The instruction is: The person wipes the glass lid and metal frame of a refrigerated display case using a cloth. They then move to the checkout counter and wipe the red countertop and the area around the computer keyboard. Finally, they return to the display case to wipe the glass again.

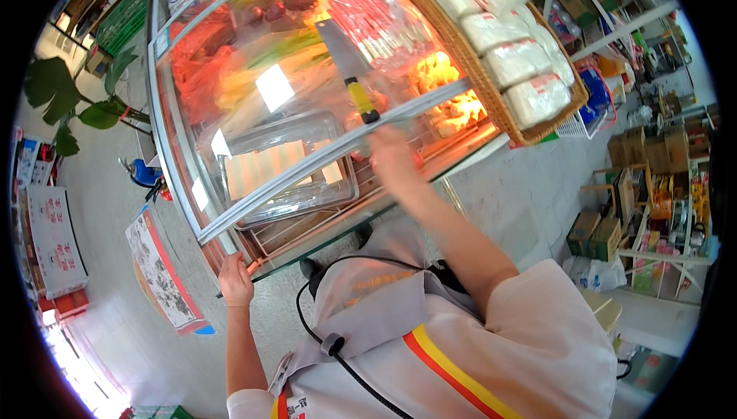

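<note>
Stands at the near side of the glass display case (276,193), with both arms extended toward it. Sets the left hand (236,281) against the near left corner of the case, with forearm almost straight, wrist in line, fingers close together and slightly bent. Touches the corner there; cannot tell any full wrap of the fingers around it. Directs the right forearm diagonally inward from the right of the case toward its near rail. Places the right hand (395,162) just below that rail, near the handle end of the knife (345,60). Shows blur at the right fingers; cannot tell degree of opening or any hold. Has the knife lying over the glass top of the case, black-and-yellow handle toward the near rail, broad grey blade toward the far side. Contains, in the near left part of the case, a clear plastic tray (295,208) with pale blocks (265,169). Shows a wicker basket (495,104) of white packs (530,70) along the right end of the case.
</note>
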A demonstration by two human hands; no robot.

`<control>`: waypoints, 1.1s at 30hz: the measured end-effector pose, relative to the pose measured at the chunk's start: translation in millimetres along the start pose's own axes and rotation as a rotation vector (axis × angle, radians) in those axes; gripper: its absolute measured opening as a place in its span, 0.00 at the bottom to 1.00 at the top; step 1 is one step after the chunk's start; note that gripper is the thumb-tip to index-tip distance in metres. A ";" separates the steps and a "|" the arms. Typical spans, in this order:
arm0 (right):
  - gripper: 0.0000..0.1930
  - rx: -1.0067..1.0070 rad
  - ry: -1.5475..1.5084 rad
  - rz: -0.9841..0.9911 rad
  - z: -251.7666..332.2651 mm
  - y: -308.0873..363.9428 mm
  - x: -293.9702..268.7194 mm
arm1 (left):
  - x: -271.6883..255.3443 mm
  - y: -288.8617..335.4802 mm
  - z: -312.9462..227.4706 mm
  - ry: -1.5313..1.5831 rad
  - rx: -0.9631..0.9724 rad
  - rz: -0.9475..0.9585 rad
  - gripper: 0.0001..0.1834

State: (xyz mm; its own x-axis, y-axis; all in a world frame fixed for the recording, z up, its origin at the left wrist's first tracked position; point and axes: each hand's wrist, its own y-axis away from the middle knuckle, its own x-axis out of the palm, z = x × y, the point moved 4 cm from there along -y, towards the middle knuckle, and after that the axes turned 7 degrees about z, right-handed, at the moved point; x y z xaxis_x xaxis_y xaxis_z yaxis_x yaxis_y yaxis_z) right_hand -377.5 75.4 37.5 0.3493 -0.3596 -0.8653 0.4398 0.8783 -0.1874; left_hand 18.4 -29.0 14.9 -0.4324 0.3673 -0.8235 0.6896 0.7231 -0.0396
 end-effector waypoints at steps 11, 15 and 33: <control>0.13 0.113 -0.050 -0.102 -130.3 -12.2 -71.5 | -2.9 -3.2 -4.7 0.014 -0.053 0.120 0.10; 0.12 0.375 0.147 -0.140 -164.4 -17.9 -96.2 | -20.4 -27.5 -44.3 -0.105 0.122 0.071 0.15; 0.11 0.383 -1.184 -0.228 -57.3 81.3 -164.2 | 31.3 -127.7 -99.4 0.031 0.045 -0.175 0.11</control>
State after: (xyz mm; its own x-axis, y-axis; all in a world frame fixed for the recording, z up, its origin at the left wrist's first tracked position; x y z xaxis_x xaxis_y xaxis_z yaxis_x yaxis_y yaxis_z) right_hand -446.5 223.9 137.8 0.6716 -0.7254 0.1507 0.7290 0.6833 0.0404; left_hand -141.0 -51.7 50.4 -0.5653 0.2569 -0.7839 0.6273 0.7510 -0.2062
